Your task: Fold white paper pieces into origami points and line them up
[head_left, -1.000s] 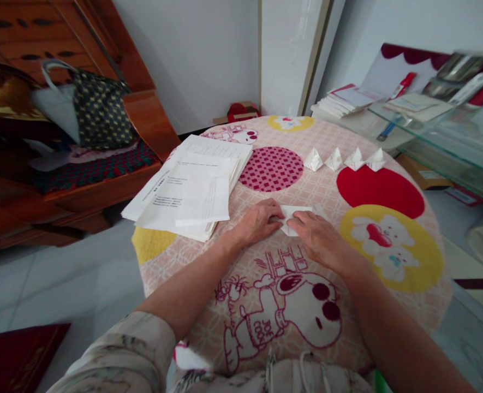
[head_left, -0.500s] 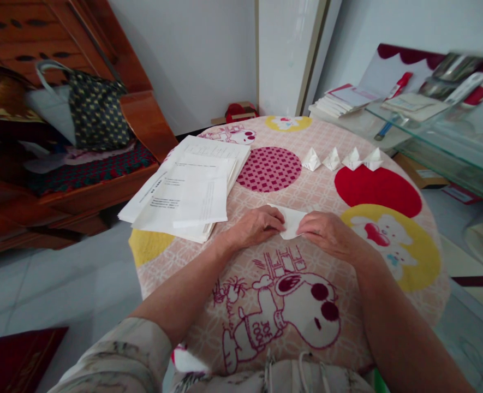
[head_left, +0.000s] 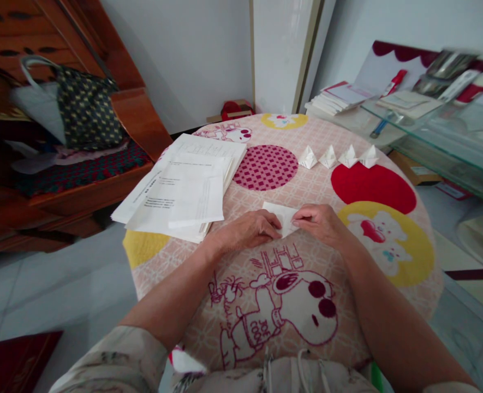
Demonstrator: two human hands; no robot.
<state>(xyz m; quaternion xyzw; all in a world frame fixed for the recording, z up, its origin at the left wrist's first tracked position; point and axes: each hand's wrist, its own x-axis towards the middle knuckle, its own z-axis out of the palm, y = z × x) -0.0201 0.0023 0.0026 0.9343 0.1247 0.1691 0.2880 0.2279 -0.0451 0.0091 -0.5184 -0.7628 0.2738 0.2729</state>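
Observation:
A small white piece of folded paper (head_left: 282, 217) lies on the table between my two hands. My left hand (head_left: 254, 229) rests at its left side, fingers curled and closed on that edge, hiding part of it. With thumb and fingers together, my right hand (head_left: 317, 221) pinches the paper's upper right side. Beyond them several folded white paper pieces with pointed tops stand in a row, the leftmost paper piece (head_left: 308, 158) near a pink checked circle.
A stack of printed sheets (head_left: 179, 188) lies on the left of the round table, over a patterned tablecloth (head_left: 266, 338). To the right stands a glass shelf (head_left: 437, 128) with papers and a red tube. A wooden seat (head_left: 81, 191) at left holds bags.
My right hand has shifted toward the paper's upper right corner. My left hand stays at the left side, its fingers slightly lower. The whole view has turned a little.

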